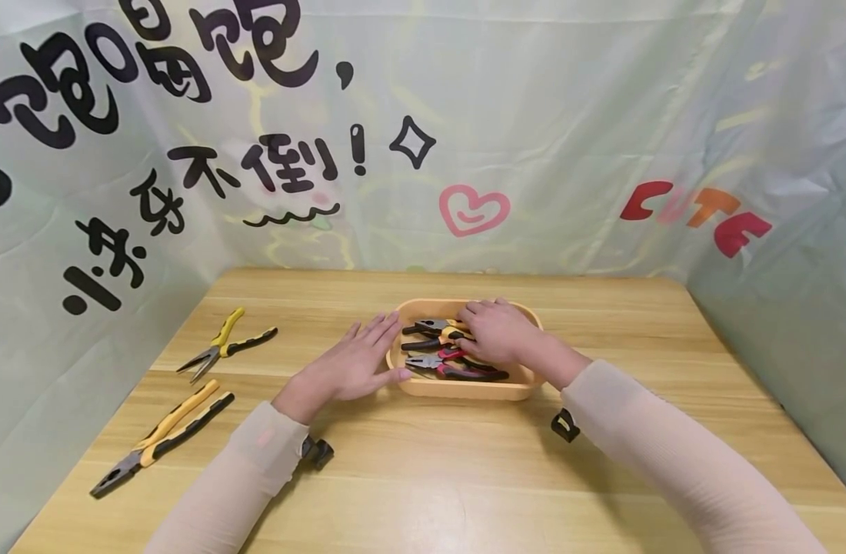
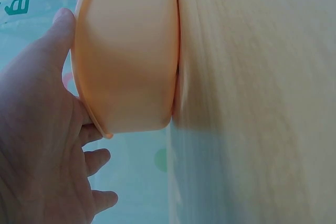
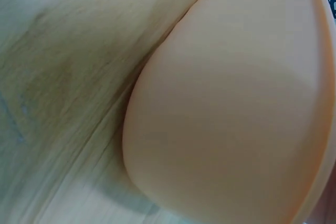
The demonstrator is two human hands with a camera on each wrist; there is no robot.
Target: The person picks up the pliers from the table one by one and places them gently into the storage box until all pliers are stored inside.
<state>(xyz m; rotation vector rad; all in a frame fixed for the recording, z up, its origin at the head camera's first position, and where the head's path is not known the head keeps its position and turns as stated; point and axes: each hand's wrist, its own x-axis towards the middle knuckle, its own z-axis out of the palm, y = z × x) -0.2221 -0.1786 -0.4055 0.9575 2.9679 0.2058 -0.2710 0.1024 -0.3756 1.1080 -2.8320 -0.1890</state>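
Observation:
An orange plastic basket with a rounded rim holds several pliers. Red-and-black handled pliers lie nearest its front wall, with yellow-and-black handled pliers behind them. My left hand rests at the basket's left end, fingers spread and straight; in the left wrist view its thumb lies along the rim. Inside the right half, my right hand reaches down over the plier handles, its fingertips bent downward. I cannot tell whether it grips a handle. Only the basket's outer wall fills the right wrist view.
Left on the wooden table lie long-nose pliers with spread yellow-and-black handles. Nearer the front left edge are larger orange-and-black handled pliers. A printed cloth surrounds the table's back and sides.

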